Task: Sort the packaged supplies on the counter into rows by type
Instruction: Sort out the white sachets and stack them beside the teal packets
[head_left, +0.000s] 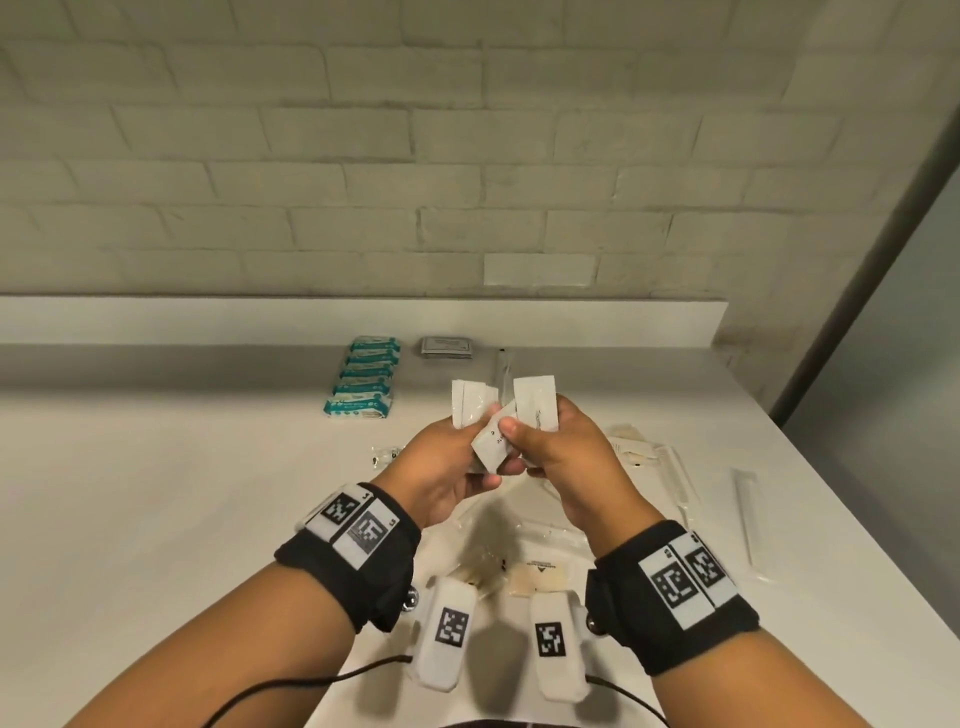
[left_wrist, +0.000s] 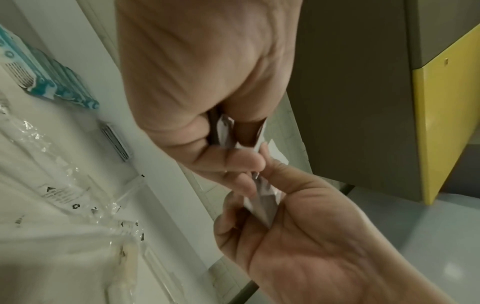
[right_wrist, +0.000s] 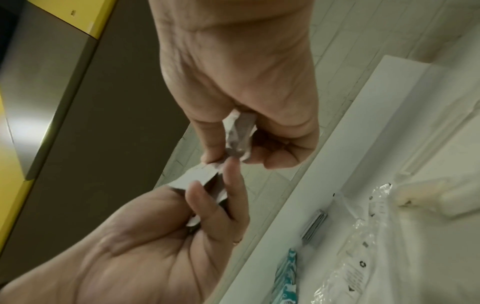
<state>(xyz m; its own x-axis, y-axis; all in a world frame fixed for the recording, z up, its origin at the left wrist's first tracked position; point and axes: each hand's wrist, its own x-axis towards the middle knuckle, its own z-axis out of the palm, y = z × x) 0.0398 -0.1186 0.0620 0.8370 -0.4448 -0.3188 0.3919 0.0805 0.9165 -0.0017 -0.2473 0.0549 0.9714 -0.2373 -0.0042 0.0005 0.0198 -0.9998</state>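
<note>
White paper sachets, several of them, are held above the worktop between both hands, near the middle of the head view. The left hand grips a small bunch, its fingers curled round the sachets with the ends standing up above the knuckles. The right hand grips another sachet upright, and its thumb presses on the lower sachet shared with the left hand. In the left wrist view the right hand and the left hand meet over the crumpled white paper; in the right wrist view the right hand pinches a folded sachet from above.

On the worktop behind the hands, a row of teal-and-white packets runs away from the viewer, overlapping one another. Just right of that row lies a grey foil packet. A clear plastic sleeve lies beside it, partly hidden by the sachets. Beneath the wrists lie clear plastic bags with printed labels. To the right, beige wrapped items and long white wrapped sticks rest near the worktop's edge. Both wrists wear black bands bearing square printed markers.
</note>
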